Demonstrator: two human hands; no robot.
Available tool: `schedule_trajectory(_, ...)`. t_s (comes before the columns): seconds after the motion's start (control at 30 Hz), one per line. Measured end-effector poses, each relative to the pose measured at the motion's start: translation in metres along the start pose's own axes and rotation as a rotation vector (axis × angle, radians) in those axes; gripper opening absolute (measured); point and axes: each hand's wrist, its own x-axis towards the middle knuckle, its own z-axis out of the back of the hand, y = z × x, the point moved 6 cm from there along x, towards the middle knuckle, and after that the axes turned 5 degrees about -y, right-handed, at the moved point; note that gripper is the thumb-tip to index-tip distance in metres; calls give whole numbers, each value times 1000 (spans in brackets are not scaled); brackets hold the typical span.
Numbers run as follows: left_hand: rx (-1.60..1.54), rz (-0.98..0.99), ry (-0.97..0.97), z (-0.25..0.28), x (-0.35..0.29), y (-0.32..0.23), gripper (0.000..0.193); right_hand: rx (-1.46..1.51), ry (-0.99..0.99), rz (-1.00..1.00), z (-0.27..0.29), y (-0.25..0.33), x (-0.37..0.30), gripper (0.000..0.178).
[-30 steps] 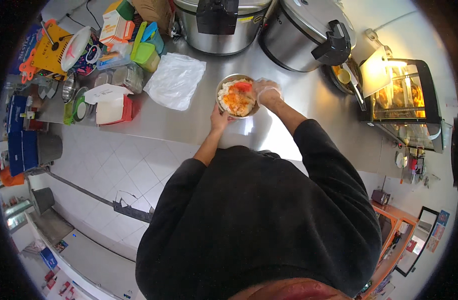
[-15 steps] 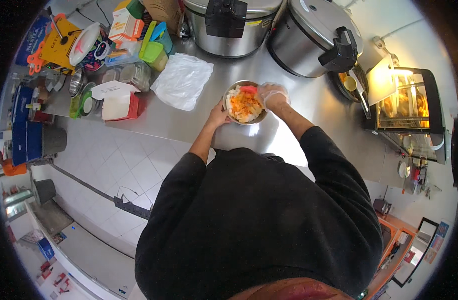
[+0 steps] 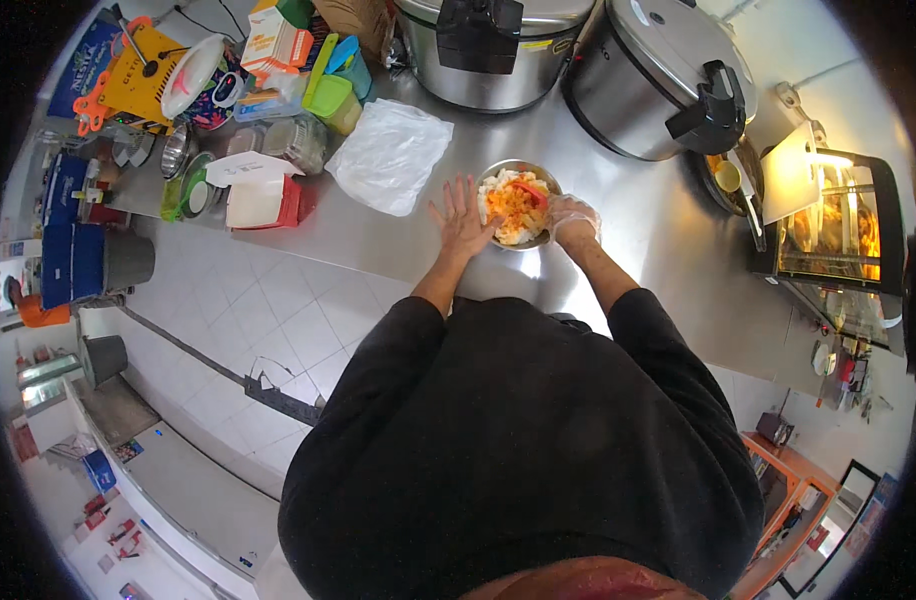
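Observation:
A round metal bowl (image 3: 497,166) stands on the steel counter, filled with white rice (image 3: 495,184) and an orange, crumbly-looking topping (image 3: 513,212). My right hand (image 3: 575,215), in a clear plastic glove, is closed at the bowl's right rim on a red spoon-like utensil (image 3: 534,192), whose red part lies over the food. The fingers hide its handle. At the bowl's left side my bare left hand (image 3: 464,217) is open, fingers spread, holding nothing. I cannot tell whether it touches the rim.
Two large rice cookers (image 3: 498,80) stand behind the bowl. A white plastic bag (image 3: 391,155) and a red-and-white takeaway box (image 3: 260,205) lie to the left, near stacked containers (image 3: 296,143). On the right are a pan with a ladle (image 3: 728,178) and a lit glass warmer (image 3: 828,215).
My left hand has let go of the bowl's side and spread its fingers. My right hand and the red utensil have shifted within the bowl. The whole view has shifted slightly.

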Motion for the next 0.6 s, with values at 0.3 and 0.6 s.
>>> schedule_trajectory(0.3, 85, -55, 42, 65, -18, 43, 123, 65, 35, -2, 2, -4, 4, 28)
schedule_trajectory(0.6, -72, 301, -395, 133, -7, 27, 115, 118, -42, 51, 4, -8, -2, 27)
